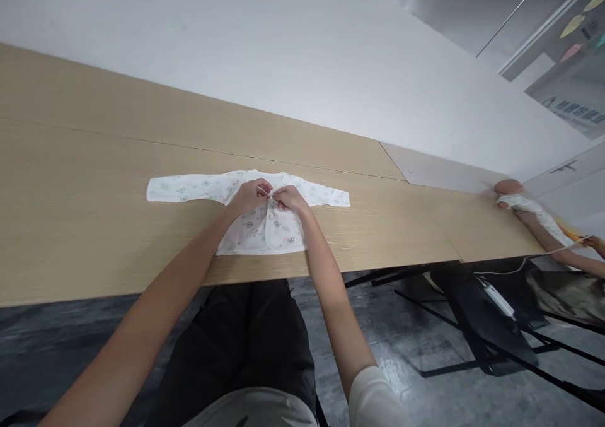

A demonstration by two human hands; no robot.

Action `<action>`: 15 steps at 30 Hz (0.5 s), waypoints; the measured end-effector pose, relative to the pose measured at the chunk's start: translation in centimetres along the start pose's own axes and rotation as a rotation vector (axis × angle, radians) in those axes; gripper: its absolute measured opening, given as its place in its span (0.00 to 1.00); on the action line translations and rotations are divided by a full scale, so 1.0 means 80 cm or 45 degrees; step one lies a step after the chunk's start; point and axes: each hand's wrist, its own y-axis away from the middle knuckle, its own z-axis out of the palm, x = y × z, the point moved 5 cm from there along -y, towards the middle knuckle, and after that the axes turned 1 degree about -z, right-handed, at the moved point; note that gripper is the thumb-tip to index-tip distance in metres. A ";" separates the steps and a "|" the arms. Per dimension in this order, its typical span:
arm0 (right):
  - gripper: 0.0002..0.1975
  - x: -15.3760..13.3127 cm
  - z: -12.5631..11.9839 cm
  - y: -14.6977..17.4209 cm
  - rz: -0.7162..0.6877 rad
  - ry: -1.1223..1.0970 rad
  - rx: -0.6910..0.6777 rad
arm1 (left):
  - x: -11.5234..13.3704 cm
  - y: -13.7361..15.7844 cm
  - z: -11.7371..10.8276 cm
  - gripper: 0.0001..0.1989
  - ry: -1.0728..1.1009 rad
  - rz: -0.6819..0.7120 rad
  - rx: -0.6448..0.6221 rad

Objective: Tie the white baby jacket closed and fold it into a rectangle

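Observation:
A small white baby shirt (pixel 246 234) with a scattered print lies front up on the wooden table (pixel 94 238), its sleeves spread to both sides. Near the top of its front opening, my left hand (pixel 250 195) pinches the fabric edge between closed fingers. Close beside it on the right, my right hand (pixel 289 198) is also closed on the shirt's front edge. The fabric is drawn up slightly between the two hands. Any fastener there is too small to make out.
A white wall (pixel 236 55) rises behind the table. At the far right a doll (pixel 510 187) lies on the table, near another person's arm (pixel 539 228). Below stands a black folding chair (pixel 486 320) with a white power strip (pixel 496 299) and cable on it.

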 end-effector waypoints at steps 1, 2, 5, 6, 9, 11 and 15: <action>0.10 -0.001 -0.001 0.001 -0.031 0.068 0.021 | -0.001 0.000 0.000 0.15 -0.035 -0.007 -0.003; 0.10 -0.003 -0.001 0.001 -0.064 0.137 0.044 | -0.002 0.000 0.000 0.16 -0.075 -0.008 -0.006; 0.09 -0.007 -0.003 0.003 -0.119 0.270 0.101 | -0.005 -0.002 -0.001 0.20 -0.200 -0.007 -0.021; 0.08 -0.007 -0.004 0.003 -0.112 0.284 0.109 | -0.006 -0.003 -0.001 0.21 -0.236 -0.006 -0.026; 0.08 -0.007 -0.005 0.003 -0.067 0.299 0.111 | -0.008 -0.006 -0.001 0.20 -0.361 0.036 -0.042; 0.09 -0.007 -0.005 0.004 -0.056 0.324 0.111 | -0.006 -0.007 0.000 0.19 -0.465 0.100 -0.064; 0.07 -0.009 -0.006 0.006 -0.043 0.357 0.161 | -0.002 -0.005 0.002 0.17 -0.578 0.172 -0.112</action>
